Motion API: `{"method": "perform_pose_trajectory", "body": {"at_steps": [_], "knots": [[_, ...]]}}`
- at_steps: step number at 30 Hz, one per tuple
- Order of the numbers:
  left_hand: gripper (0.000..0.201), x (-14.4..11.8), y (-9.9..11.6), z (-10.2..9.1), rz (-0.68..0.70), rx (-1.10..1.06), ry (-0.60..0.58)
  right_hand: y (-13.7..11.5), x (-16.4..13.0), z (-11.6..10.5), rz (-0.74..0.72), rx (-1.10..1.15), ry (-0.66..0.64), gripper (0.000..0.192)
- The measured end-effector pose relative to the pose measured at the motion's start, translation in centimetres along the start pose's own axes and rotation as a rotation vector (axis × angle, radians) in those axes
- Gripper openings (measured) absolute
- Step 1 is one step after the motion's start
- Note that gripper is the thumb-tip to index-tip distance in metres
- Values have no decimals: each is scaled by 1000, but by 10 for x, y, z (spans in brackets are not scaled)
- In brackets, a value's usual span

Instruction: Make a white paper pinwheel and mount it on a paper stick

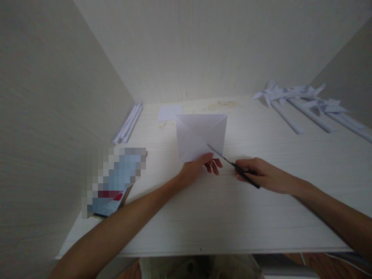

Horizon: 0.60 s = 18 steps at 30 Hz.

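Note:
My left hand [200, 166] pinches the lower edge of a white square of paper [200, 133] with diagonal creases and holds it upright over the white table [221, 217]. My right hand [260, 174] grips black-handled scissors [232, 164]. The blades point up and left, and their tip lies on the paper's lower part, near one diagonal crease. Both hands are close together at the middle of the table.
Rolled paper sticks [129, 123] lie at the back left by the wall. Several paper pinwheels on rolled sticks [305, 102] lie at the back right. A small white sheet [169, 112] sits behind the held paper. A blurred box [114, 180] rests at the left.

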<state>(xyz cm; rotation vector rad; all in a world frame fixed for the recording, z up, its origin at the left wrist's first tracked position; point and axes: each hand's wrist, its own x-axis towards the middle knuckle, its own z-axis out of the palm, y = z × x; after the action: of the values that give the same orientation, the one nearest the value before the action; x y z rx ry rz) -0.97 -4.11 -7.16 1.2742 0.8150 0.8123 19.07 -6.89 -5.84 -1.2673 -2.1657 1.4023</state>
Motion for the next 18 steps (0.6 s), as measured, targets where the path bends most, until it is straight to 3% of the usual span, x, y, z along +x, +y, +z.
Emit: {"method": "perform_pose_trajectory", "body": {"at_steps": [18], "knots": [[35,0,-2,-2,11,28,-5,-1,1,1,0,-15,21,29]]}}
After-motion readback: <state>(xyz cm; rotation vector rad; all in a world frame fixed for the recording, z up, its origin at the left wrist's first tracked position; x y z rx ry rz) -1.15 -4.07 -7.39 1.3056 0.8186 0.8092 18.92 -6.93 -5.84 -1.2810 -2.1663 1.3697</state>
